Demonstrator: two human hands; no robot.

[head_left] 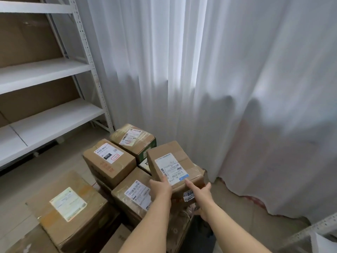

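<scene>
Two bare arms reach forward over parcels stacked on the floor. The left hand (161, 187) lays straight, pressed-together fingers on the near left edge of a tilted cardboard parcel (169, 148). The right hand (202, 196) grips its near right corner, forefinger on top, thumb spread, other fingers curled beneath. The parcel sits on top of the stack, its shipping label (171, 168) facing up. Beyond stand white metal shelving (45, 73) and a white curtain (200, 70).
</scene>
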